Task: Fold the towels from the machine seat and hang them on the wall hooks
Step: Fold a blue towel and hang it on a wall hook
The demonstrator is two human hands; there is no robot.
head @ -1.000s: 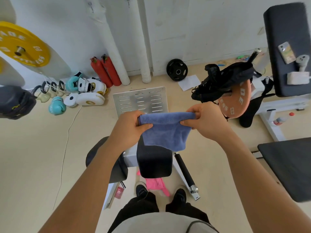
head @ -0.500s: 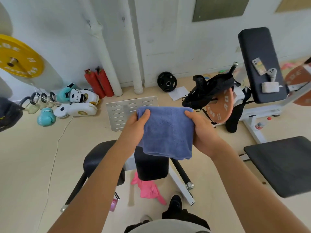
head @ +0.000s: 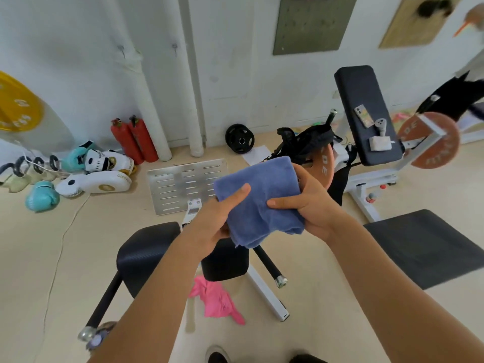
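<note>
Fingers (head: 281, 203) of both hands pinching blue towel (head: 258, 197) — soft, nubbly, folded square.

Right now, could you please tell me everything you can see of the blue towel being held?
The blue towel is a soft, fuzzy-looking cloth, folded into a thick, roughly square bundle with its loose edges hanging at the bottom. It is held in the air above the black padded seat, touching nothing but the hands. The left hand grips its left side, thumb on top; the right hand clasps its right side.

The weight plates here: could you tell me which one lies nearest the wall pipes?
The small black plate, leaning by the pipes; the yellow and orange ones sit farther off.
</note>
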